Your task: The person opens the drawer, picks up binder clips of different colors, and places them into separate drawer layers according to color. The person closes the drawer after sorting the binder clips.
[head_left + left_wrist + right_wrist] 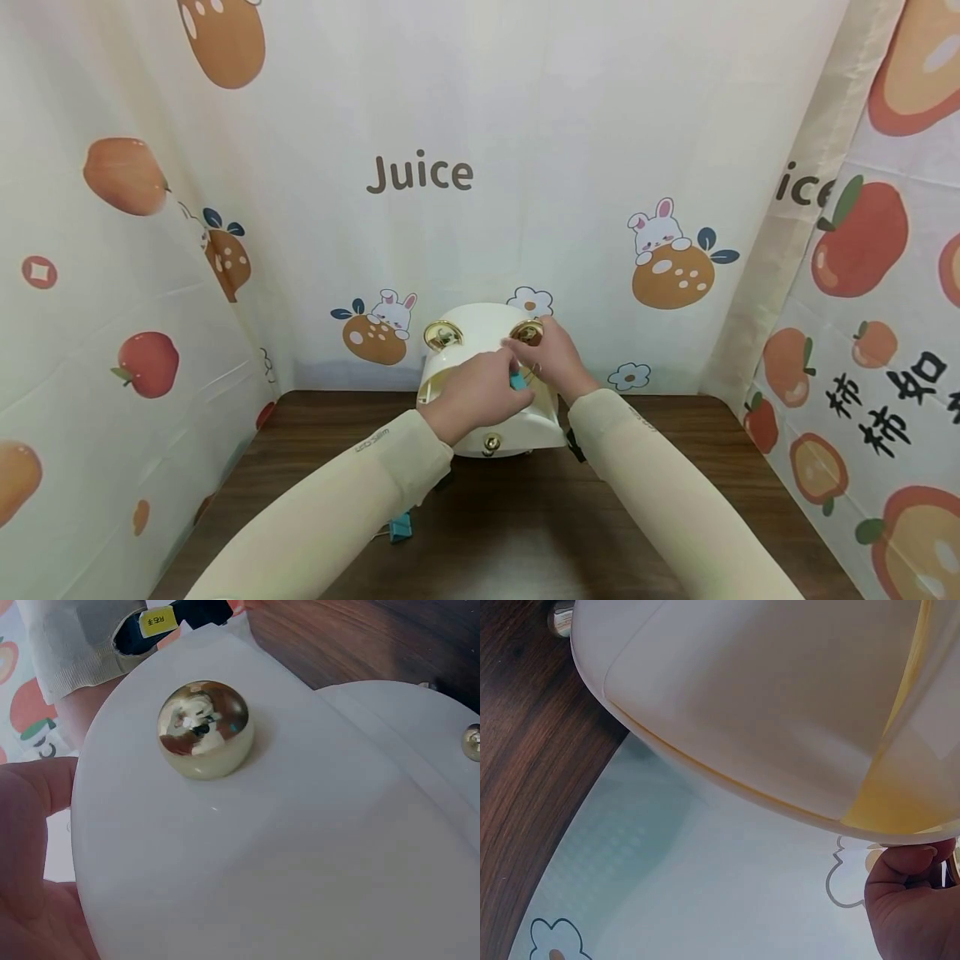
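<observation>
A white rounded box [480, 321] with gold knobs stands at the table's back, its front partly open. My left hand [483, 392] is in front of the opening, fingers curled round a teal binder clip [517, 381]; most of the clip is hidden. My right hand [553, 358] is beside the box's right gold ball [527, 333], fingers bent towards the left hand. In the right wrist view, the right fingertips [922, 859] meet the box's rim; whether they pinch anything is hidden. A gold ball [206, 731] on the white surface fills the left wrist view.
A second teal binder clip [401, 527] lies on the dark wooden table [510, 533], near the left forearm. A small gold knob [491, 443] sits low on the box's front. Printed curtains [525, 125] hang behind the box and on both sides.
</observation>
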`<state>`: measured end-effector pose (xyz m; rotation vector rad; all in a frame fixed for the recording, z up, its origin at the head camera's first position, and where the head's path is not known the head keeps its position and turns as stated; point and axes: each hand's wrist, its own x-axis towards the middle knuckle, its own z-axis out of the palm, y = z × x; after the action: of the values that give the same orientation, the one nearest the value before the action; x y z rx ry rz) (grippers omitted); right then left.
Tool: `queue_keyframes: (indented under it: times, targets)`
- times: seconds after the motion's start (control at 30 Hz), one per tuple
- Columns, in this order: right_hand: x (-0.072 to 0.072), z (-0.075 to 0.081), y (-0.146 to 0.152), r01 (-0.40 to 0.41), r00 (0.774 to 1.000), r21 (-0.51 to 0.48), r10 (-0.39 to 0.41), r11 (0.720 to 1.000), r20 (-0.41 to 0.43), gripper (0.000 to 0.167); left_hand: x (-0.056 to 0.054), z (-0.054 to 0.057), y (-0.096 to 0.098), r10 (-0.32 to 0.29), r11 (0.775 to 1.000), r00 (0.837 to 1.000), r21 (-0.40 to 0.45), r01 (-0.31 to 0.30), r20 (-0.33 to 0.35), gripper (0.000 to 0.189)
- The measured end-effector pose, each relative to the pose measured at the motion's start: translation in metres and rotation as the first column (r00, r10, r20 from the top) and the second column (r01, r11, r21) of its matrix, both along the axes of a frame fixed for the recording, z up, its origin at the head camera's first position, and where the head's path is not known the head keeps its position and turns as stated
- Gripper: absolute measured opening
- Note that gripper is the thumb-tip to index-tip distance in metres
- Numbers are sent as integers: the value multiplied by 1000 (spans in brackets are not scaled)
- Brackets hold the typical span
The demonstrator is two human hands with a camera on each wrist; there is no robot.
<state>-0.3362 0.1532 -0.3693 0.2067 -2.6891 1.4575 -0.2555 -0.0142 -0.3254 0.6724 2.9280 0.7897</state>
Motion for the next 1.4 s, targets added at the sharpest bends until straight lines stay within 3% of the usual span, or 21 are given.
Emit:
queue_keyframes:
  times: [0.13,0.27,0.33,0.47,0.7,0.97,1.23,1.4]
  targets:
    - [-1,-3,2,-15,1000,-26,15,1000,-1,61,0,2,1,16,1000,997,10,-17,80,15]
    - [-1,-3,2,-7,1000,-19,7,1000,0,61,0,4,2,16,1000,994,-1,-15,108,32]
    - [-1,-3,2,0,1000,-10,0,1000,0,61,0,4,3,8,1000,993,-10,-7,116,31]
    - [-1,-3,2,7,1000,9,-7,1000,-4,61,-2,2,2,8,1000,995,-27,-5,101,15]
    - [0,-1,1,13,1000,23,-13,1000,-6,66,-4,1,0,15,999,995,-39,-11,94,30]
    - [-1,-1,0,29,1000,40,-29,999,-1,62,0,12,-10,48,999,996,1,-48,82,32]
    - [-2,1,-1,33,999,44,-34,998,13,64,11,19,-24,83,990,995,106,-88,52,31]
    - [-1,0,-2,33,999,33,-34,999,25,63,16,18,-38,155,972,987,176,-158,33,32]
